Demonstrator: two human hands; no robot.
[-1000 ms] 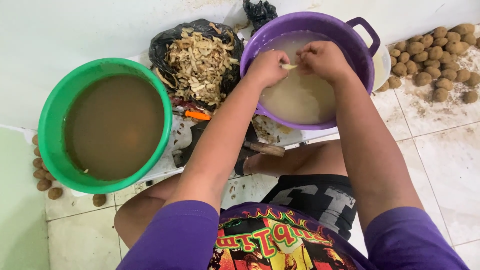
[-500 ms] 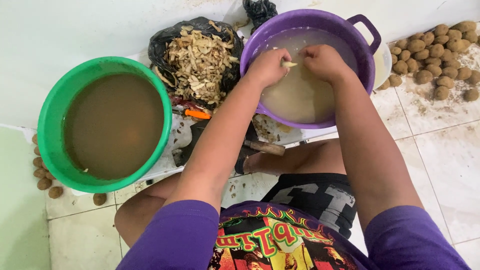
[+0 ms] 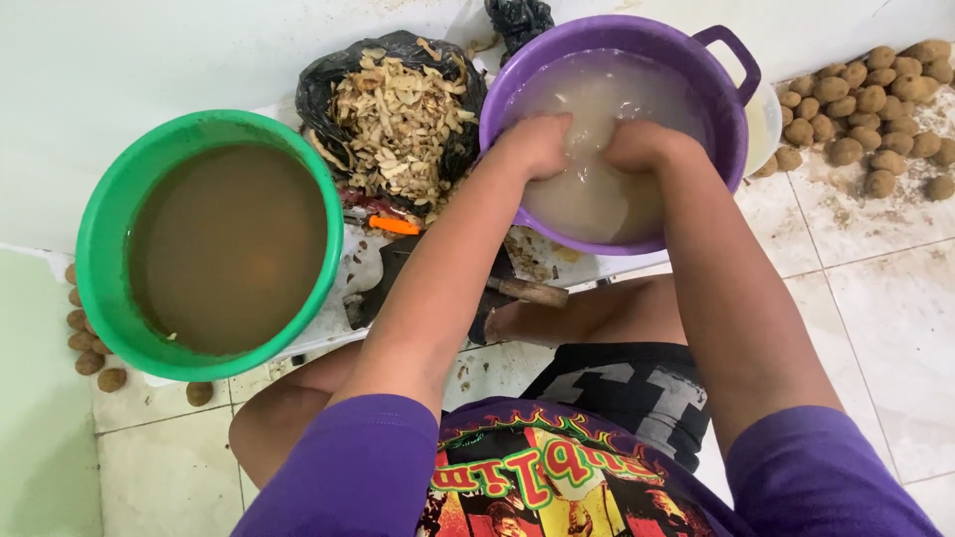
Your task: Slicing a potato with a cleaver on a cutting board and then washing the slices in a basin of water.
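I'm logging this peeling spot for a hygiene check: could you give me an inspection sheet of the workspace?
Surface: pale tiled floor, dirt-speckled.
Job's things: purple basin of cloudy water; green basin of brown water.
Clutter: peelings heaped on a black bag; brown tubers piled at right, a few by the green basin; orange-handled tool; wooden handle.
Hands: left hand and right hand dipped in the cloudy water, grip hidden.
Cables: nothing seen.
Surroundings: pale wall.
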